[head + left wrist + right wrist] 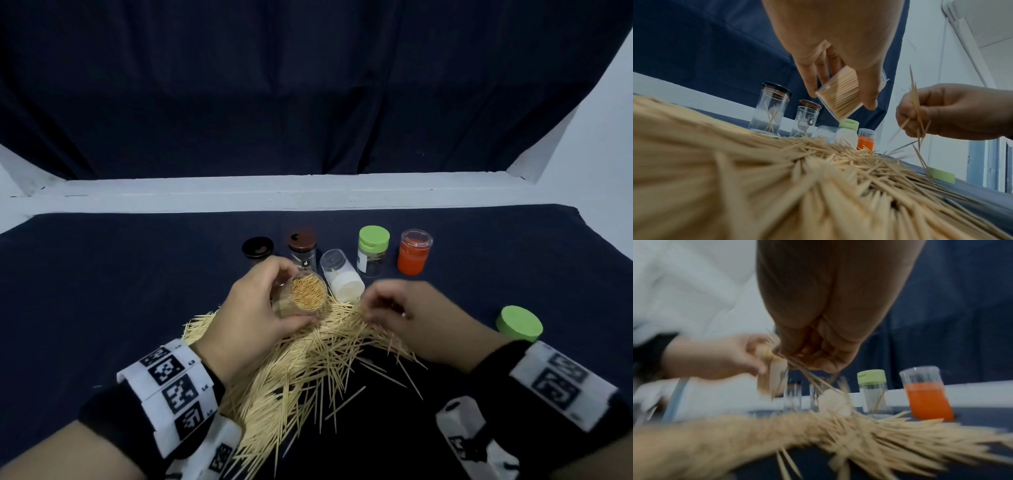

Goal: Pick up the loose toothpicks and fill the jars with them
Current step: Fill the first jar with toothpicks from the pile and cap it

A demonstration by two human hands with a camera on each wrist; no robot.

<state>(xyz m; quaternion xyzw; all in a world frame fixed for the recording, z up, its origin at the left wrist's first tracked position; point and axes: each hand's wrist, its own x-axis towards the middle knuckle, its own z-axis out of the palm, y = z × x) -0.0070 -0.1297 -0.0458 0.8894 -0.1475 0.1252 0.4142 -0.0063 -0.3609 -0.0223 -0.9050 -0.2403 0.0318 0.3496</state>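
Observation:
A big heap of loose toothpicks point(308, 363) point(818, 170) point(859, 431) covers the dark cloth in front of me. My left hand point(253, 308) point(838, 53) grips a clear jar point(306, 293) point(840, 91) packed full of toothpicks, tilted above the heap. Just right of it, my right hand point(404, 308) point(945, 110) point(818, 345) pinches a small bunch of toothpicks point(915, 100) point(807, 371) lifted off the heap. The right wrist view is blurred.
Behind the heap stand a black-lidded jar point(257, 251), a brown-lidded jar point(302, 248), a green-lidded jar point(372, 250) and an orange jar point(414, 251). A clear jar with a white lid point(342, 279) lies on its side. A loose green lid point(519, 323) sits at the right.

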